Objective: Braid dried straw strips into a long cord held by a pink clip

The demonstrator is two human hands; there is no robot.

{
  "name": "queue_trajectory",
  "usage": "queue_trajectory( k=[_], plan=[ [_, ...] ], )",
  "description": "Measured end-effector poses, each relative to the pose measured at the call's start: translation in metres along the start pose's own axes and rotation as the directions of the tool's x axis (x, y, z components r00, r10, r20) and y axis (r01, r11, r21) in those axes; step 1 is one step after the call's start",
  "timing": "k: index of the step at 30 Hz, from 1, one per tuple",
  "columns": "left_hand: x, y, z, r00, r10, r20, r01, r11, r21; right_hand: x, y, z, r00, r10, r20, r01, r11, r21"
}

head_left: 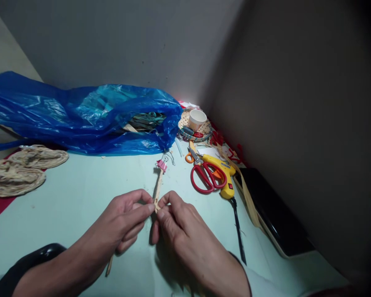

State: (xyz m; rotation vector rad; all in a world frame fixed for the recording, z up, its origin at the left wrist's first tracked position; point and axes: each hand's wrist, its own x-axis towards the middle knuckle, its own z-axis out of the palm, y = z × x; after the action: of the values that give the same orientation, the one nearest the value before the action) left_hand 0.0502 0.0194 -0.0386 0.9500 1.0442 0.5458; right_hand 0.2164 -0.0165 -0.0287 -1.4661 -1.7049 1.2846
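Pinching a thin tan strip (158,185) between them, the left hand (123,222) and the right hand (179,227) meet low in the middle of the pale green bench (80,194). Each grip is clamped on the strip, thumb and forefinger pressed together, the fingertips of one hand almost touching those of the other. From the pinch the strip runs away from the person along the bench to a pink binder clip (161,165) fastened on its far end. A tan end also pokes out beside the left forearm.

Behind the clip lies a crumpled blue plastic bag (80,115), its mouth open toward the right with strips showing inside. To the right of the hands lie red-handled scissors (205,177), overlapping a yellow glue gun (224,173) whose black cord trails toward the person. Farther back, in the corner, a white cup (197,119) stands on a small woven tray (204,130). At the bench's left edge lie two flat woven pieces (21,169) – well apart from the hands – and along the right edge rests a flat black slab (272,210).
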Motion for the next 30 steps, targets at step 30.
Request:
queue_trajectory(
  k=[30],
  plan=[
    [-0.002,-0.005,-0.002,0.997,0.081,-0.009,-0.081,0.996,0.037,-0.007,-0.01,-0.007,0.938,-0.262,-0.229,0.201,0.945,-0.258]
  ],
)
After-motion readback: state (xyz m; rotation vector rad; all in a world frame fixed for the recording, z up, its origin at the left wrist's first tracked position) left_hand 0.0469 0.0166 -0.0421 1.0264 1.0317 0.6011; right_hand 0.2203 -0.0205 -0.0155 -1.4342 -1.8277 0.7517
